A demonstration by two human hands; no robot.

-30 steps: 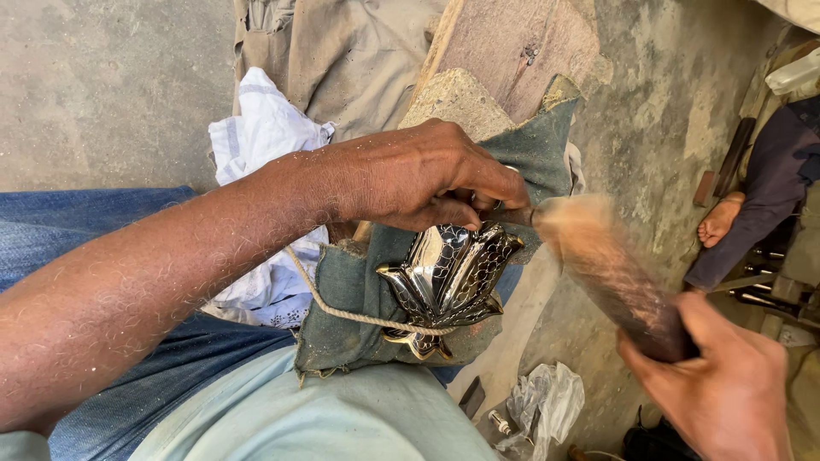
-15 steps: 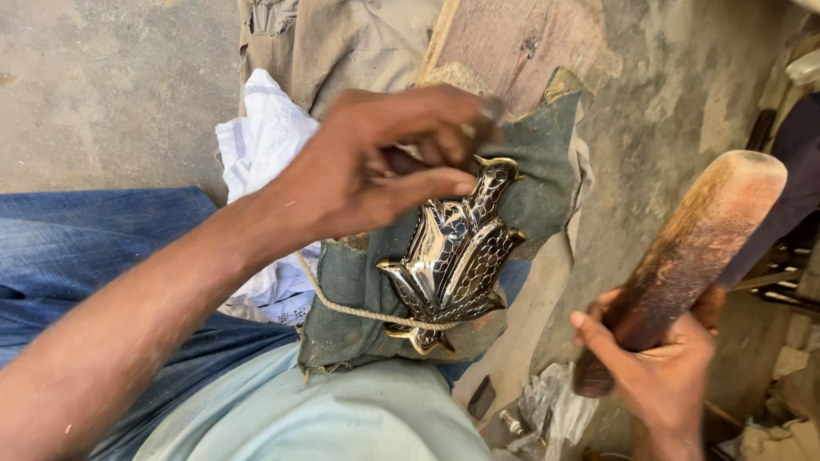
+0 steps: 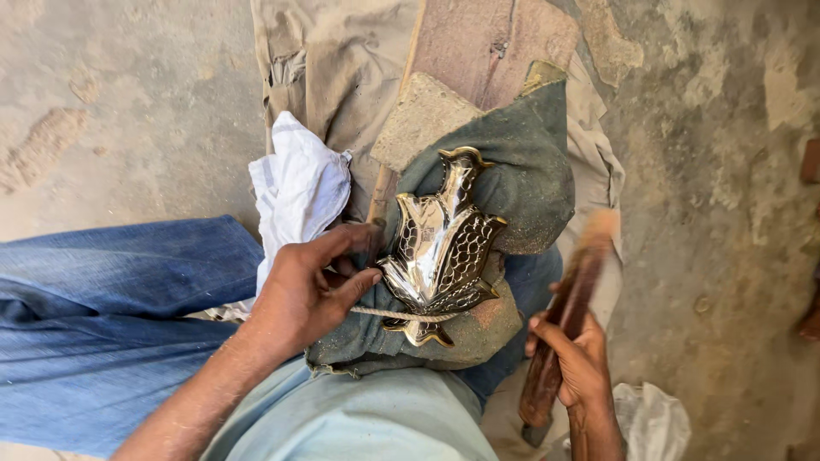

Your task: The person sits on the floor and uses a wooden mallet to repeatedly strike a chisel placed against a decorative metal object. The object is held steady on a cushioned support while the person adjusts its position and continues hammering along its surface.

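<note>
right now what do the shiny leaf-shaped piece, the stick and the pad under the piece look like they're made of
Leaf-shaped piece: polished metal, probably brass or plated, judging by its mirror glare and embossed scale pattern. Stick in the right hand: looks like wood, brown and matte, though blurred. Pad: coarse grey-green cloth, dusty and worn. The left hand steadies the piece, which a cord ties down.
</note>
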